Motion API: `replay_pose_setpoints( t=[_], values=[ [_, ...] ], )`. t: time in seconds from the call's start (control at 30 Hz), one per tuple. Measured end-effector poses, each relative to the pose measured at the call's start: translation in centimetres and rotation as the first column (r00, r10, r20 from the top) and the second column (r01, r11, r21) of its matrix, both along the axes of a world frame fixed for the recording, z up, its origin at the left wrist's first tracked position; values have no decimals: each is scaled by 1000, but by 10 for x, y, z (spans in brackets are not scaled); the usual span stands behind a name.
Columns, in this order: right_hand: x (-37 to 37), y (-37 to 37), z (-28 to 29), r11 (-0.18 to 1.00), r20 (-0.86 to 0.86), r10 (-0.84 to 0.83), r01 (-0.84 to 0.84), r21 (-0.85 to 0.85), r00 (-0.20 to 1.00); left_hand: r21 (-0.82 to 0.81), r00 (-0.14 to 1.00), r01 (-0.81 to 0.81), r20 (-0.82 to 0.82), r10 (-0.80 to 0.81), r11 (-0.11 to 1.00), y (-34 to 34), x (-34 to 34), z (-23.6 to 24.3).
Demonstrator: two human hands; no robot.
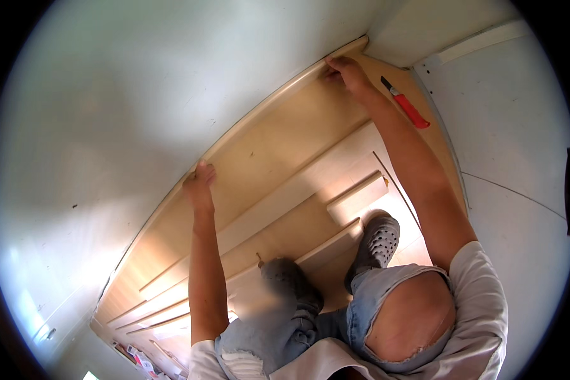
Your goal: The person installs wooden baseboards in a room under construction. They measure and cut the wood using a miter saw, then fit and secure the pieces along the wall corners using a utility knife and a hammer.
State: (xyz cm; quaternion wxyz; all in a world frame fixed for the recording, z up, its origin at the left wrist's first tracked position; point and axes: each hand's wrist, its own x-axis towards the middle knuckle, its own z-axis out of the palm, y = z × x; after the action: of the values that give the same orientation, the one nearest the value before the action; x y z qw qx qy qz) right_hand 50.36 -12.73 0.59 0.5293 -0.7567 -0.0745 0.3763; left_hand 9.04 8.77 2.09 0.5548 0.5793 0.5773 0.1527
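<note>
Right hand [347, 73] pinches wooden strip [291, 86]; left hand's [200, 180] grip unclear; red knife [411, 112] beside right forearm [406, 142]

tan trim [274, 100], red-and-black knife [411, 112], white shirt [478, 291], blue jeans [266, 342], grey shoes [382, 239]

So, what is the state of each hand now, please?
Left hand: partly curled at the strip; grip unclear.
Right hand: curled at the strip, near its right end; grip unclear.

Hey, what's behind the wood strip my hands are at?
Past the strip, the pale wall shows. Whatever sits directly behind the strip, including near your left hand and right hand, is covered.
</note>
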Motion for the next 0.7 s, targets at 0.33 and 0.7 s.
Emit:
replay_pose_setpoints(
  t=[0.33, 0.7],
  values=[
    [16, 1, -18, 997, -26, 20, -18, 72, 999, -52, 998, -30, 57, 33, 998, 9, -3, -23],
    [80, -44, -123, 976, -110, -43, 66, 208, 993, 224, 829, 358, -522, -199, 906, 23, 10, -19]
  ],
)
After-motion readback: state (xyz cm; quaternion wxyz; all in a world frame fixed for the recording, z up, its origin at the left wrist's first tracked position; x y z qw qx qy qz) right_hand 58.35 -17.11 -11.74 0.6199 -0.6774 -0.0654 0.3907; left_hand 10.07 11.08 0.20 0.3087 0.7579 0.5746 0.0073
